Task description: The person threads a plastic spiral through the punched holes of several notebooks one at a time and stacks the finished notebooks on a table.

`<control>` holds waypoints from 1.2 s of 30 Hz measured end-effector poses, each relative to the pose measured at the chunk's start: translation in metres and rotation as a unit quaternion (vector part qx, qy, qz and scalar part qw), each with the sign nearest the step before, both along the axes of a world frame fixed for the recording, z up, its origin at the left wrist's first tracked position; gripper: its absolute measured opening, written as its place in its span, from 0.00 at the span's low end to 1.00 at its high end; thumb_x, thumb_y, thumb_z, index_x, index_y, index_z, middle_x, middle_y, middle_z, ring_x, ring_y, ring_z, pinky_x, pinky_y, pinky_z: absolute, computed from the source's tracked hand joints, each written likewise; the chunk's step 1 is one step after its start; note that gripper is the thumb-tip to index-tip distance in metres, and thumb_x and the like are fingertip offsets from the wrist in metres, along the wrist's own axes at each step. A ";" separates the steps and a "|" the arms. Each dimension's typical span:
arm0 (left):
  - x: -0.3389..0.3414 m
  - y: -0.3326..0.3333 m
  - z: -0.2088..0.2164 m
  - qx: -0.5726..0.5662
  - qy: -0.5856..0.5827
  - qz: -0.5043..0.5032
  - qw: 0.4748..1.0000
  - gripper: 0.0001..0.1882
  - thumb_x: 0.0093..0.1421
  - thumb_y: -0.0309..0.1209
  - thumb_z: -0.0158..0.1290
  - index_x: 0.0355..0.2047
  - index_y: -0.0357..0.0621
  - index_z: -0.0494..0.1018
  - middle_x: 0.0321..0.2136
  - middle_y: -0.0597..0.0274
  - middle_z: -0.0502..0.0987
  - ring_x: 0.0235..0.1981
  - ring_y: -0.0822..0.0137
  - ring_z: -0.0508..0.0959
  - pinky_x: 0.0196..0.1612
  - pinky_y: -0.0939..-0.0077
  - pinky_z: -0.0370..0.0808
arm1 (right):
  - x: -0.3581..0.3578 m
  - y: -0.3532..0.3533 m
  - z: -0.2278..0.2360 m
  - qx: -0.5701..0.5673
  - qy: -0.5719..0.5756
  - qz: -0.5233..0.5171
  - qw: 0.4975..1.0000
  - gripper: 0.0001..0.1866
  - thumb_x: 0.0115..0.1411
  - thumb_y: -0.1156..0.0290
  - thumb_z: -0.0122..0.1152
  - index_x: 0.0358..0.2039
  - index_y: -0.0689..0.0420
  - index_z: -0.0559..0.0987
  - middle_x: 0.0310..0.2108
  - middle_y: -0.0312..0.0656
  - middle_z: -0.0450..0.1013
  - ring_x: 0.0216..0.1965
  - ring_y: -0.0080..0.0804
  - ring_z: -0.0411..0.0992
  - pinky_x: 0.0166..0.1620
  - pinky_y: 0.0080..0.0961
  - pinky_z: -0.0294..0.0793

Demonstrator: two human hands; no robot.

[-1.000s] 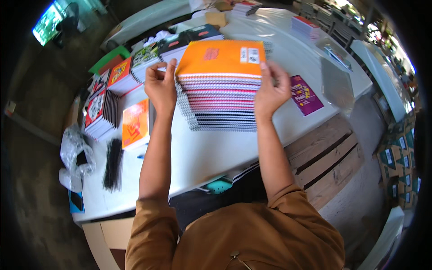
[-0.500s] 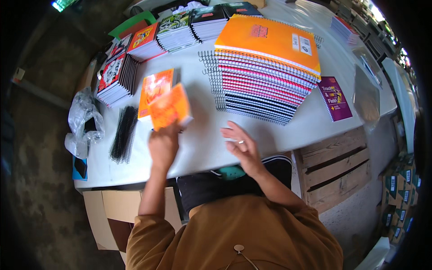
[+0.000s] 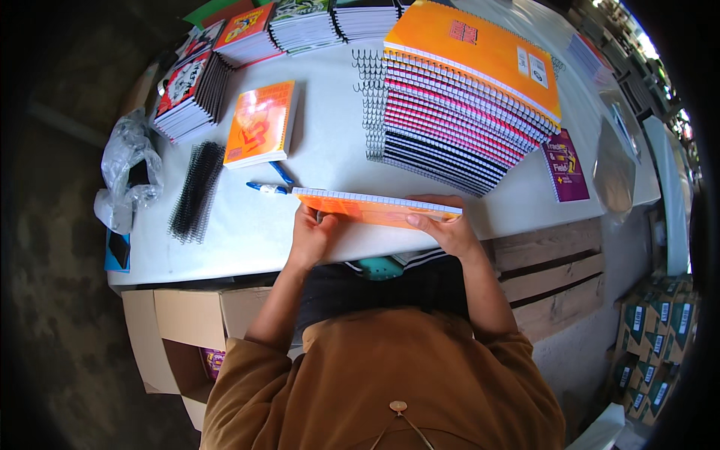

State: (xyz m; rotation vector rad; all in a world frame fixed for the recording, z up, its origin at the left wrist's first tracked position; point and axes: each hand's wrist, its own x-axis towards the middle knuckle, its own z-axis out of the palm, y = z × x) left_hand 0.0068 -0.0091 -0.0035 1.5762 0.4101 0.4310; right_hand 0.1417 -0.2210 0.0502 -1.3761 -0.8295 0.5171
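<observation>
An orange-covered pad of pages [image 3: 375, 208] stands on its long edge near the front of the white table [image 3: 330, 161]. My left hand [image 3: 311, 234] grips its left end and my right hand [image 3: 442, 223] holds its right end. Just behind it rises a tall stack of spiral notebooks [image 3: 465, 90] with an orange cover on top. A blue and white pen [image 3: 268, 187] lies beside my left hand. A smaller orange booklet pile [image 3: 261, 124] sits further back on the left.
Loose black spiral coils [image 3: 196, 191] and a crumpled clear plastic bag [image 3: 127, 169] lie at the table's left end. Colourful notebook stacks [image 3: 195, 90] line the far edge. A purple notebook [image 3: 564, 165] lies right. An open cardboard box [image 3: 176, 330] and wooden pallets [image 3: 555, 262] stand below.
A second ago both hands were on the tall notebook stack. Then my left hand lifted an orange booklet. Now both hands hold an orange pad upright at the table's front.
</observation>
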 end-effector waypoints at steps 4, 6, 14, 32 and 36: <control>-0.008 0.044 0.002 0.371 0.138 0.008 0.918 0.13 0.48 0.15 0.46 0.34 0.40 0.73 0.33 0.53 0.77 0.35 0.59 0.77 0.40 0.73 0.71 | 0.006 -0.003 -0.010 -0.055 0.062 0.002 0.997 0.12 0.53 0.75 0.61 0.39 0.62 0.78 0.34 0.40 0.77 0.35 0.21 0.71 0.41 0.18 0.71; -0.006 0.102 0.017 0.486 0.128 0.203 0.840 0.09 0.50 0.21 0.50 0.33 0.42 0.74 0.30 0.54 0.77 0.32 0.56 0.76 0.36 0.69 0.72 | 0.008 -0.005 -0.012 -0.058 0.052 0.003 0.997 0.12 0.53 0.75 0.61 0.39 0.62 0.78 0.34 0.41 0.77 0.35 0.21 0.71 0.41 0.18 0.71; -0.042 0.208 0.009 0.532 0.339 0.288 0.720 0.18 0.54 0.45 0.51 0.35 0.44 0.71 0.36 0.53 0.73 0.36 0.50 0.74 0.39 0.58 0.70 | 0.002 0.006 -0.003 0.026 -0.035 -0.032 0.999 0.12 0.53 0.79 0.59 0.40 0.63 0.77 0.37 0.42 0.76 0.37 0.23 0.73 0.44 0.19 0.71; -0.006 0.057 0.086 0.205 0.088 -0.058 0.973 0.22 0.64 0.45 0.40 0.24 0.38 0.67 0.18 0.68 0.63 0.20 0.77 0.61 0.24 0.82 0.60 | 0.001 0.005 -0.007 0.005 -0.022 -0.068 0.997 0.13 0.56 0.77 0.57 0.42 0.62 0.76 0.36 0.38 0.76 0.35 0.16 0.70 0.37 0.14 0.72; -0.003 0.053 0.100 0.174 0.173 -0.054 0.968 0.21 0.64 0.44 0.41 0.23 0.40 0.68 0.17 0.68 0.64 0.18 0.79 0.60 0.21 0.83 0.60 | 0.003 0.001 -0.011 0.002 -0.021 -0.046 0.999 0.13 0.56 0.78 0.57 0.43 0.63 0.76 0.37 0.39 0.76 0.35 0.17 0.71 0.39 0.16 0.72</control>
